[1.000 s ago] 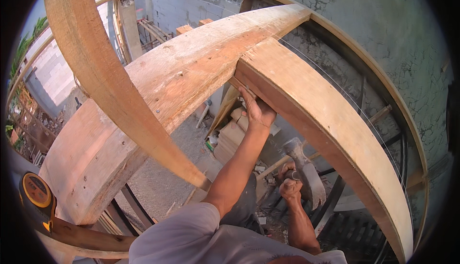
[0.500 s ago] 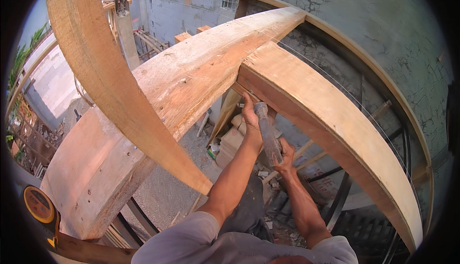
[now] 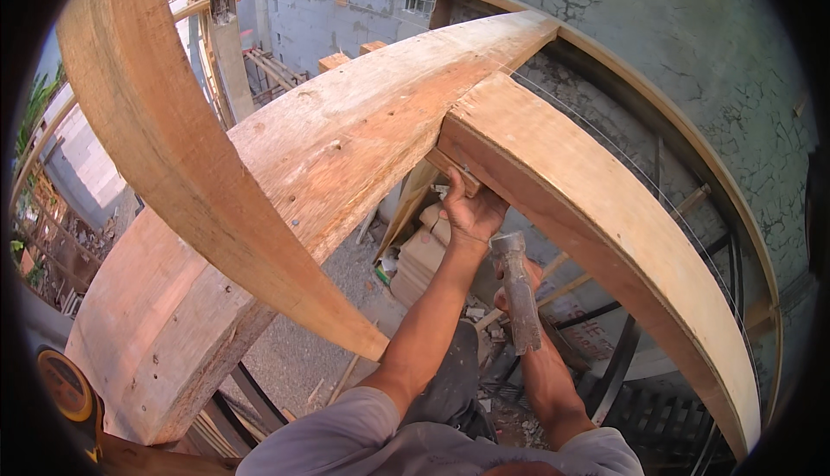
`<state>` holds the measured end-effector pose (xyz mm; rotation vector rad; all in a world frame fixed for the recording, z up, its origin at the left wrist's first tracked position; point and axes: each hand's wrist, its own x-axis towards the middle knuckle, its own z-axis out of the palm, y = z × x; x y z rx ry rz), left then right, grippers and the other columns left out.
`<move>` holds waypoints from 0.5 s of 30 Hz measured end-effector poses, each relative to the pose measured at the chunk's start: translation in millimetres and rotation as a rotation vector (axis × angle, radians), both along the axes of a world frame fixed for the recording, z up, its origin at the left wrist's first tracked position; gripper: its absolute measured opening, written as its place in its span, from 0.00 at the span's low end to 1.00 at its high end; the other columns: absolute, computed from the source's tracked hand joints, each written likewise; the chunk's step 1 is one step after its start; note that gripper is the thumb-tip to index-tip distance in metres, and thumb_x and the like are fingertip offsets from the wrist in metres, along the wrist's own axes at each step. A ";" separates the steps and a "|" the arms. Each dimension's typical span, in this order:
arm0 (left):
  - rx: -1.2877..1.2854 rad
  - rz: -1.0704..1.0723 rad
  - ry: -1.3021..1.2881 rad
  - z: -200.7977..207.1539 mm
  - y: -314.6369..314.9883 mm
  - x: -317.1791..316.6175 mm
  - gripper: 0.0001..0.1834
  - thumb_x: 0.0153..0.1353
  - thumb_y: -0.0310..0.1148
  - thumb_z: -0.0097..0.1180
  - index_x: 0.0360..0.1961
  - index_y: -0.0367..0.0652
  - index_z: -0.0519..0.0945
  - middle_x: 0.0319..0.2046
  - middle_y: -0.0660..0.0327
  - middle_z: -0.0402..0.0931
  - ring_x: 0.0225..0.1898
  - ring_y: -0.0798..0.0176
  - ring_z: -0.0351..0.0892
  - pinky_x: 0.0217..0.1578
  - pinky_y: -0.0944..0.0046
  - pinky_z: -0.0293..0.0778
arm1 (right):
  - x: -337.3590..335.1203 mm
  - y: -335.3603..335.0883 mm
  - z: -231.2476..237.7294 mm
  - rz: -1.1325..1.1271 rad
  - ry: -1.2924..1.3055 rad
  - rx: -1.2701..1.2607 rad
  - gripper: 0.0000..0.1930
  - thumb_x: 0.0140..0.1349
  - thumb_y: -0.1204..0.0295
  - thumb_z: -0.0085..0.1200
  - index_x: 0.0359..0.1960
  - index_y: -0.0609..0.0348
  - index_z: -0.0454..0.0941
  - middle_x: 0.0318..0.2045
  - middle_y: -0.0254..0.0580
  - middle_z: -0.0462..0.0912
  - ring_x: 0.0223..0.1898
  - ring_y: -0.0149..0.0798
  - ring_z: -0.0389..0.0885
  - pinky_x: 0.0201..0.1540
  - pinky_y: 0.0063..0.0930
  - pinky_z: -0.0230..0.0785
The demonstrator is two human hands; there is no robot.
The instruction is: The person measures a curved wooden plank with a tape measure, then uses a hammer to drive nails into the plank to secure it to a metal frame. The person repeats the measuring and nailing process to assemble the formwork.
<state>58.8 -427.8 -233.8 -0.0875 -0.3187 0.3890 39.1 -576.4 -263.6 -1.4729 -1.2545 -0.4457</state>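
My left hand [image 3: 474,213] reaches up beneath the joint of two wooden boards, its thumb raised against a small wood block [image 3: 458,171]. The fingers curl around behind and are partly hidden. Just below and to the right, my right hand [image 3: 532,279] is closed round a hammer, its handle mostly hidden behind the worn steel hammer head [image 3: 520,299]. The head points up at its striking face, apart from the wood. Over my left hand, the pale plywood-topped board [image 3: 588,173] butts against the wide weathered plank [image 3: 346,143].
A curved board [image 3: 181,156] slants across at the left, in front of the plank. A yellow-and-black tape measure [image 3: 67,389] sits at the lower left. A thin string [image 3: 635,165] runs along the right board. Behind stand a cracked plaster wall [image 3: 692,44] and stacked sacks [image 3: 422,264].
The hammer has dropped down and to the right, away from the joint, with my right hand. My left hand has turned its palm more open and stays under the boards.
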 end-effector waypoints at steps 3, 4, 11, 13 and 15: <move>-0.014 0.009 0.019 1.8 1.4 -0.5 0.40 0.55 0.58 0.63 0.62 0.47 0.68 0.57 0.53 0.69 0.58 0.52 0.69 0.59 0.45 0.66 | 1.7 11.4 -0.5 -0.124 0.173 -0.137 0.24 0.62 0.49 0.56 0.27 0.61 0.72 0.18 0.43 0.71 0.19 0.33 0.69 0.24 0.30 0.63; -0.013 0.030 0.033 2.7 2.0 -0.7 0.40 0.55 0.58 0.63 0.63 0.46 0.68 0.57 0.53 0.69 0.59 0.51 0.68 0.60 0.44 0.65 | 0.2 11.8 -0.2 -0.159 0.188 -0.151 0.22 0.62 0.51 0.56 0.27 0.61 0.72 0.18 0.43 0.70 0.19 0.33 0.69 0.24 0.30 0.63; -0.029 0.062 0.033 6.5 -3.4 -1.4 0.38 0.58 0.59 0.59 0.61 0.44 0.68 0.55 0.53 0.69 0.58 0.51 0.69 0.59 0.47 0.67 | -10.3 7.6 10.3 -0.056 0.029 0.050 0.16 0.60 0.60 0.58 0.25 0.61 0.72 0.16 0.41 0.69 0.18 0.34 0.70 0.22 0.29 0.63; -0.019 0.050 -0.029 5.6 -3.1 1.1 0.42 0.59 0.62 0.56 0.63 0.40 0.64 0.59 0.51 0.66 0.62 0.49 0.66 0.62 0.47 0.65 | -10.3 6.8 13.0 -0.005 -0.045 0.117 0.19 0.60 0.57 0.58 0.25 0.61 0.71 0.15 0.40 0.69 0.18 0.34 0.71 0.22 0.28 0.63; -0.122 -0.028 0.049 4.7 0.4 2.7 0.38 0.57 0.58 0.61 0.62 0.46 0.67 0.55 0.55 0.70 0.58 0.51 0.69 0.58 0.47 0.68 | -7.1 5.9 14.2 -0.063 -0.153 0.017 0.22 0.61 0.53 0.58 0.24 0.62 0.71 0.16 0.40 0.70 0.18 0.34 0.72 0.23 0.27 0.63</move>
